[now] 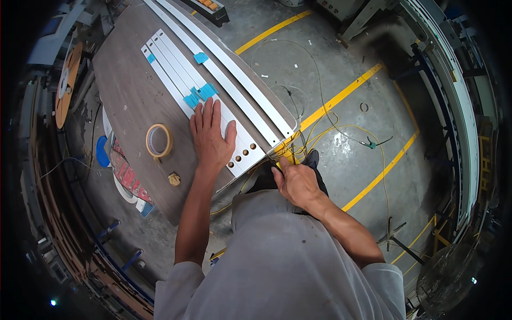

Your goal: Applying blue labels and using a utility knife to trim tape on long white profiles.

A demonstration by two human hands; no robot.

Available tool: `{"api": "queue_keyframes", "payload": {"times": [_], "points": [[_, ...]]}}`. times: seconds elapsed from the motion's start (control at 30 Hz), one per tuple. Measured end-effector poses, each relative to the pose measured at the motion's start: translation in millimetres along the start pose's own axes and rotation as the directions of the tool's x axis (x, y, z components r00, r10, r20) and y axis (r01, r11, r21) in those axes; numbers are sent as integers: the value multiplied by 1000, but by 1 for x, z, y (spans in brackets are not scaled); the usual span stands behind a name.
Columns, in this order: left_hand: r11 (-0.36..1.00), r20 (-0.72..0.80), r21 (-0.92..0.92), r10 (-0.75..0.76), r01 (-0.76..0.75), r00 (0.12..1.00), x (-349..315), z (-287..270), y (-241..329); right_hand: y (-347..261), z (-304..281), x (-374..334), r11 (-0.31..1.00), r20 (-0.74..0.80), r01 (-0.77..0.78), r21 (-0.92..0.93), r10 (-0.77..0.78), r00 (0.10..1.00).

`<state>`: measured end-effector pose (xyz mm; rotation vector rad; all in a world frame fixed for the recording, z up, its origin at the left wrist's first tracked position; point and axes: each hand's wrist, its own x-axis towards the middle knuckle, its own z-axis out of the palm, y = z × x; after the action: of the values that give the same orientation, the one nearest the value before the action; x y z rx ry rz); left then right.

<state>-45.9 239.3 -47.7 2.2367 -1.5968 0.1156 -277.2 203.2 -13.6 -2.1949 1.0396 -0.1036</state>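
Note:
My left hand (pixel 208 133) lies flat with its fingers spread on a group of white strips (pixel 160 53), set side by side with round holes in their ends. Pieces of blue tape (pixel 208 90) stick to the strips just past my fingertips. Beyond the near corner of the brown tabletop (pixel 128 101), my right hand (pixel 298 184) is closed around a yellow and black object (pixel 291 156); its kind is partly hidden by my fingers. Two longer white strips (pixel 234 90) run along the table's right side, one with a blue tape piece on it.
A roll of masking tape (pixel 159 140) and a crumpled tan scrap (pixel 174 179) rest left of my left hand. Yellow hoses (pixel 336 125) loop across the grey floor on the right, over yellow floor lines (pixel 341 101). A fan (pixel 445 277) stands at the lower right.

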Motion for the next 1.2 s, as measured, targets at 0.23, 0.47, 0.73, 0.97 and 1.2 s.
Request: {"api": "queue_keyframes", "payload": {"times": [0.23, 0.47, 0.73, 0.97, 1.2], "points": [[1000, 5, 13, -1, 1, 1000, 1, 1, 0, 7, 22, -3, 998, -93, 11, -62, -17, 996], [1000, -10, 28, 15, -14, 1000, -1, -1, -2, 25, 6, -43, 963, -84, -266, -38, 263, 961], [997, 7, 36, 74, -74, 997, 7, -6, -2, 6, -14, -34, 974, -42, -155, 165, 164, 986], [997, 32, -1, 75, -75, 997, 18, 4, -6, -4, -5, -25, 995, -112, -71, 69, 78, 991], [999, 59, -27, 42, -40, 997, 16, 9, -8, -23, -9, -11, 996, -86, -15, -90, 7, 996]]}}
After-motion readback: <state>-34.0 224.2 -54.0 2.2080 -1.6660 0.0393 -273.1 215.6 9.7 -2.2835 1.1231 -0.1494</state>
